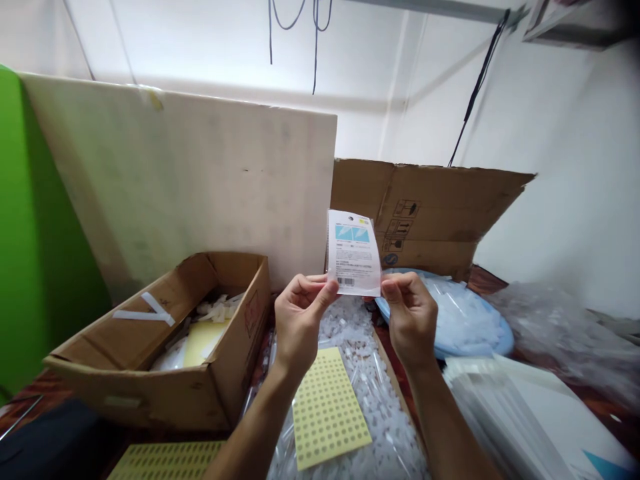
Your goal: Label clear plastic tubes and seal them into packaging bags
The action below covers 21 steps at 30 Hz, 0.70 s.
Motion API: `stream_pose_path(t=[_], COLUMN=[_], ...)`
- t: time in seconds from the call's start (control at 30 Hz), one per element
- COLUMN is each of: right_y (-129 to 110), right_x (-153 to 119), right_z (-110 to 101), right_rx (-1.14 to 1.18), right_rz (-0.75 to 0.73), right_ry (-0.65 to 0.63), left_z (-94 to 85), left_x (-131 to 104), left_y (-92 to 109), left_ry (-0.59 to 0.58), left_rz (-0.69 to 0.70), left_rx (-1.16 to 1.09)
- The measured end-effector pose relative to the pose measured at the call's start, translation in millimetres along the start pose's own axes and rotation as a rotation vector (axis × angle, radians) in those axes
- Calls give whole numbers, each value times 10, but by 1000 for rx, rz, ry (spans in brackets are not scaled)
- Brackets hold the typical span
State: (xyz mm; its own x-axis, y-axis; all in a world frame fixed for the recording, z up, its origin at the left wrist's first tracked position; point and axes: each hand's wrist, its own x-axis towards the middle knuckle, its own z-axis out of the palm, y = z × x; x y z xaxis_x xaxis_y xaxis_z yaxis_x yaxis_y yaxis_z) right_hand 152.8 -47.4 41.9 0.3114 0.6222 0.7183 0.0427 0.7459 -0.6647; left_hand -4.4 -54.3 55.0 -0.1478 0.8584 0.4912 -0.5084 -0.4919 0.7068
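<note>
A small white printed packet with two blue pictures and a barcode is held upright in front of me. My left hand pinches its lower left corner between thumb and fingers. At the lower right corner, my right hand also closes thumb and fingers on the packet's clear edge. Below the hands lies a yellow sheet of round dark stickers, on top of many small clear and white plastic pieces. Another yellow sticker sheet shows at the bottom edge, partly behind my left forearm.
To the left stands an open cardboard box with paper and scraps inside. On the right are a blue basin of white pieces, a stack of white sheets and crumpled clear plastic. A pale board and cardboard flap rise behind.
</note>
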Motion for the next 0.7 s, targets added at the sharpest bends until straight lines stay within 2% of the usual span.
stream_pose_path(t=[0.7], right_y=[-64], right_x=[-50], right_z=[54], right_rx=[-69], right_rz=[-27], right_ry=[-3], left_z=[24], left_x=[-20], left_y=[18], left_ry=[48], left_rz=[41], left_rx=[31])
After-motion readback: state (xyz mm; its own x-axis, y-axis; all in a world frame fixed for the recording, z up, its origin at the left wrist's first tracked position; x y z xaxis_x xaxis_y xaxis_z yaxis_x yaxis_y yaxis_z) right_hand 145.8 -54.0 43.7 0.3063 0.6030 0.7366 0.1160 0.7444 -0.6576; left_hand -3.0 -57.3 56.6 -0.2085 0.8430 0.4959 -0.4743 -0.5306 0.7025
